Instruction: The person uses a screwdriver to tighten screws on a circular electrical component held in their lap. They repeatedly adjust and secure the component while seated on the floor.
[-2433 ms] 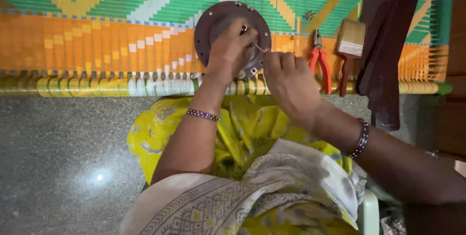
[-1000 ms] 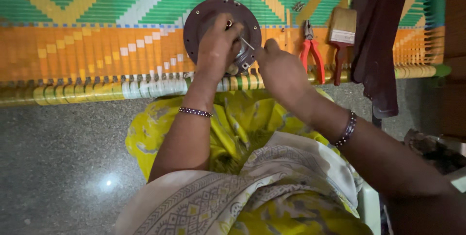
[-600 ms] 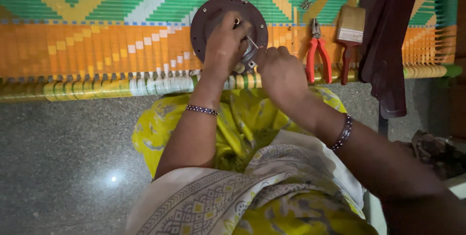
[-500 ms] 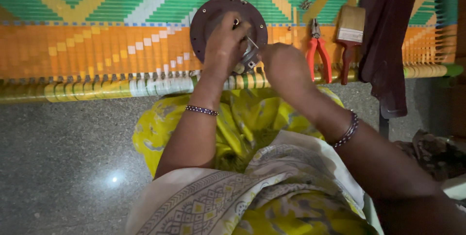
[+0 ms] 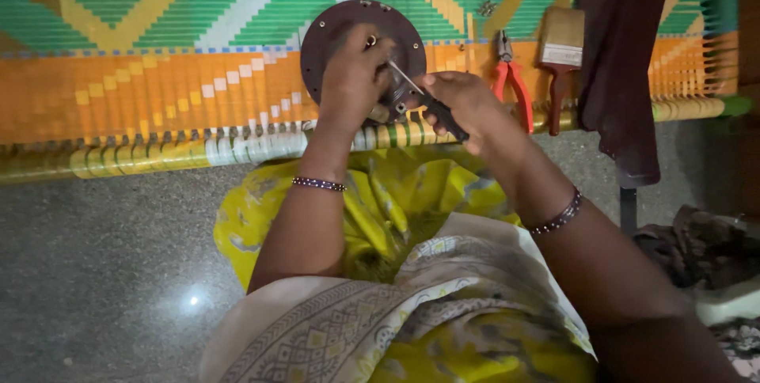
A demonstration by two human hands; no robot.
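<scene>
A round dark brown metal plate (image 5: pixel 336 31) with bolt holes around its rim lies on a woven cot. My left hand (image 5: pixel 354 78) rests on the plate and pinches a small part near its centre. My right hand (image 5: pixel 463 104) grips a screwdriver (image 5: pixel 427 102) by its black handle. The thin metal shaft slants up and left to the spot under my left fingers. The plate's lower half is hidden by both hands.
The woven cot (image 5: pixel 158 74) has green, orange, yellow and white bands and a yellow side rail. Red-handled pliers (image 5: pixel 513 86) and a paintbrush (image 5: pixel 560 51) lie on it to the right. A dark cloth (image 5: pixel 625 66) hangs at far right. Below is speckled grey floor (image 5: pixel 103 272).
My right hand has drawn back a little to the right, so the screwdriver's shaft and black handle show. My left hand stays on the plate. The view has shifted slightly.
</scene>
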